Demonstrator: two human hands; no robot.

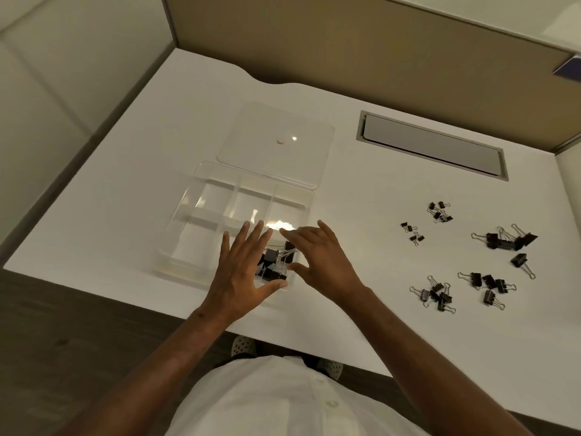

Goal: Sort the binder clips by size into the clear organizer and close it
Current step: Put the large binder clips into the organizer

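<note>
Broadly, the white worktop (361, 196) carries a clear organizer (201, 212), its lid (301, 152) lying flat just beyond. Black binder clips (275, 262) fill its near right compartment, partly hidden by both hands. Left hand (242, 272) and right hand (317, 259) hover spread, gripping nothing. Loose clips (490, 262) lie scattered right.
</note>
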